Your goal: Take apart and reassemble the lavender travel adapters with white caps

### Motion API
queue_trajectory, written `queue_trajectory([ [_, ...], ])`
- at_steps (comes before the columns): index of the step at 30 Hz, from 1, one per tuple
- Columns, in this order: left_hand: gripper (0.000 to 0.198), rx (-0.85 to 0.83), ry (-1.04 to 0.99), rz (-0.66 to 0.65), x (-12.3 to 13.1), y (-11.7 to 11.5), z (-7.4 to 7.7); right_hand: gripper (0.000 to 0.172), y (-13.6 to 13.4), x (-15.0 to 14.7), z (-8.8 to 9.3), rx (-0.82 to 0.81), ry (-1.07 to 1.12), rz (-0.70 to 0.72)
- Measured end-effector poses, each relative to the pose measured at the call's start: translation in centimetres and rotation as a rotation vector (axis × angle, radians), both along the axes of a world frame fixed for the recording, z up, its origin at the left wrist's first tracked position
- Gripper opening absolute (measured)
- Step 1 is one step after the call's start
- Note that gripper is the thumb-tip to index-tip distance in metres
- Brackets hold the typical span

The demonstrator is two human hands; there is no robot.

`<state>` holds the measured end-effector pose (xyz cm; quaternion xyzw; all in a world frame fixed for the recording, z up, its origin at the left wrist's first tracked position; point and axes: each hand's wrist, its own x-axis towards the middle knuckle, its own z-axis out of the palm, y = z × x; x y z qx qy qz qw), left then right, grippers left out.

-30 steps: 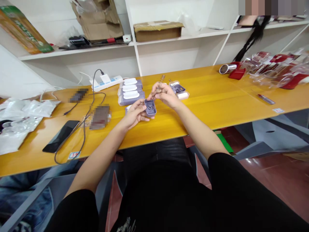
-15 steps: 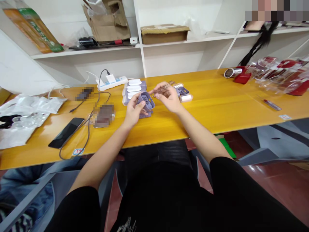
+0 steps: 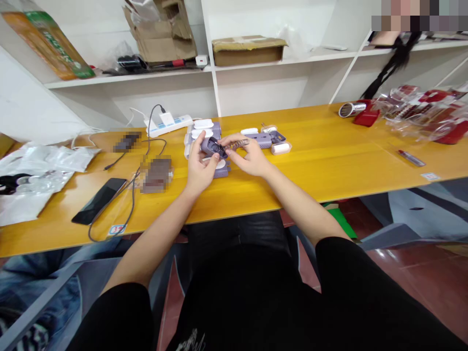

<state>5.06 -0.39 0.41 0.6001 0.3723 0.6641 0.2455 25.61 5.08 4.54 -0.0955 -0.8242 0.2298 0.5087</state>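
My left hand is closed round a grey-purple plastic housing with a hollow open end. A metal coil spring is between the fingers of my right hand. Those fingertips meet the open end of the housing, and how far the spring reaches inside cannot be made out. Behind and below my left hand lie several grey-purple parts with white ridged oval pieces. Beyond my right hand, another grey-purple part lies beside a white rounded piece.
To the left are a black phone, a dark cable, a power strip and clear plastic bags. At the right lie a metal grater drum, red and clear plastic parts and a red pen. Shelves with cardboard boxes stand behind.
My right hand has moved left and down, bringing the spring to the housing. My left hand has turned the housing so its open end faces my right hand.
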Motion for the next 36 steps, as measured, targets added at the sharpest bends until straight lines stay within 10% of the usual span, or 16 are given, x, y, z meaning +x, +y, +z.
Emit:
queue_trajectory([
  [36, 0.072, 0.167, 0.008, 0.108, 0.6, 0.4, 0.2, 0.033, 0.5, -1.7, -1.7, -0.231, 0.209, 0.115],
])
